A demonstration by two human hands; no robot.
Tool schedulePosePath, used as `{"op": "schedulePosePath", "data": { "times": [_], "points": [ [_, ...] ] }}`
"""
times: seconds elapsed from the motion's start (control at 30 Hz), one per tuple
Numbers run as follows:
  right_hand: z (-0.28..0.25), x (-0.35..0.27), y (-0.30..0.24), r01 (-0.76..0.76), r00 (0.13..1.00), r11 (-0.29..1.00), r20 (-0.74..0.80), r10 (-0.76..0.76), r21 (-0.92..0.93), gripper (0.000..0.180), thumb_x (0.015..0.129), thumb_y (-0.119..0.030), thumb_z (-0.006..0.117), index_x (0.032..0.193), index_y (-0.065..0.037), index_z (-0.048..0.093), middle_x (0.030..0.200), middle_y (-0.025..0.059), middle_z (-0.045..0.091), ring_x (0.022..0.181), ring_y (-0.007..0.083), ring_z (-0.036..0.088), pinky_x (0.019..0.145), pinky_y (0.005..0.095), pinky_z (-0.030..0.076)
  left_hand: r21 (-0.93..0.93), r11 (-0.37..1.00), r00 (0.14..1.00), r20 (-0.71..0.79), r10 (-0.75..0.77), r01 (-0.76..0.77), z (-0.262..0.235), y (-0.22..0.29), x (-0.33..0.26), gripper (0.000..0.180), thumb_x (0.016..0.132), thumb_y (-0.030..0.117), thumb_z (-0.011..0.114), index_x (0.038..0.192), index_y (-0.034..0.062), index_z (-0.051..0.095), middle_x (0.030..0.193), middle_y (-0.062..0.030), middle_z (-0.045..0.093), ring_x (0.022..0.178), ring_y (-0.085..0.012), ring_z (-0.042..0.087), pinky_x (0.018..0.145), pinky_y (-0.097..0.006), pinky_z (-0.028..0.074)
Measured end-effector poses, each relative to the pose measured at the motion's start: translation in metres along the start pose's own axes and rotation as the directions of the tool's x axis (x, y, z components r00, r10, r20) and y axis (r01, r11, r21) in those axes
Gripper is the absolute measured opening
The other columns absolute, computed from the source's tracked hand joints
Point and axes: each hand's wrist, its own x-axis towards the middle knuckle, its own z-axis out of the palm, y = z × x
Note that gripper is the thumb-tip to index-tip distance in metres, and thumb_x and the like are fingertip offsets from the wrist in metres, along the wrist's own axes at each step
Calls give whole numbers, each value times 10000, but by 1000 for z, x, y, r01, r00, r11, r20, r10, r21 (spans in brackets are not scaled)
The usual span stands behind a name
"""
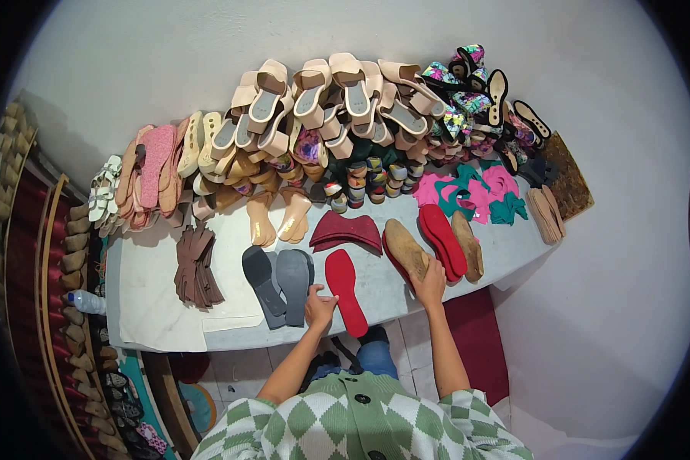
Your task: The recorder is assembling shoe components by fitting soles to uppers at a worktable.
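A single red insole (343, 287) lies lengthwise near the table's front edge. My left hand (320, 308) rests just left of it, thumb at the insole's edge and index finger apart, beside a few dark grey soles (290, 280). My right hand (430, 282) is closed around the near end of a wooden shoe last (403, 245), which lies tilted on the table. To the right of that are stacked red insoles (441, 241) and a second wooden last (468, 249). Dark red curved upper pieces (346, 231) lie beyond the single insole.
Beige heeled sandals (353, 92) are piled against the wall, with multicoloured footwear (468, 92) at right. Brown strips (197, 264) and tan insoles (277, 217) lie on the table (238, 322). Pink and green scraps (471, 192) sit at the back right. A shelf of lasts (77, 261) stands left.
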Motion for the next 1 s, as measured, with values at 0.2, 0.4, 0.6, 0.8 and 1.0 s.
{"op": "schedulePosePath", "data": {
  "times": [0.2, 0.4, 0.6, 0.8, 1.0],
  "points": [
    [8, -15, -7, 52, 998, 999, -44, -52, -15, 420, 629, -162, 722, 980, -38, 529, 936, 137, 572, 864, 329, 534, 764, 397, 412, 44, 999, 998, 62, -5, 3, 3, -18, 5, 222, 667, 236, 723, 802, 88, 626, 718, -55, 663, 692, -210, 636, 628, -323, 472],
    [16, -63, -28, -182, 982, 924, 6, 191, 337, 346, 673, -207, 703, 922, -30, 538, 835, 161, 602, 796, 330, 576, 697, 389, 429, -304, 950, 968, 252, 7, 73, 6, -46, 12, 207, 721, 180, 671, 875, 48, 630, 747, -52, 668, 677, -127, 619, 617, -245, 457],
    [28, -122, -70, -266, 963, 921, 43, 265, 285, 362, 698, -291, 693, 862, -26, 509, 743, 168, 584, 675, 308, 572, 616, 389, 430, -346, 923, 902, 431, -1, 166, -3, -41, 9, 296, 786, 50, 561, 1070, -33, 554, 910, -72, 637, 803, -95, 580, 700, -198, 447],
    [40, -132, -80, -206, 978, 941, 81, 191, 269, 349, 704, -248, 671, 914, -26, 503, 859, 184, 578, 827, 359, 552, 712, 419, 416, -369, 920, 894, 446, 50, 132, -6, -40, 4, 353, 795, 69, 561, 1131, -28, 514, 919, -60, 628, 812, -90, 578, 718, -197, 448],
    [26, -117, -65, -133, 989, 981, -40, 140, 139, 342, 706, -246, 676, 918, -36, 509, 865, 184, 587, 833, 356, 563, 726, 423, 420, -356, 926, 888, 457, 58, 123, -3, -41, 1, 380, 755, 106, 591, 1116, -2, 541, 885, -66, 650, 808, -104, 618, 725, -210, 467]
  ]
}}
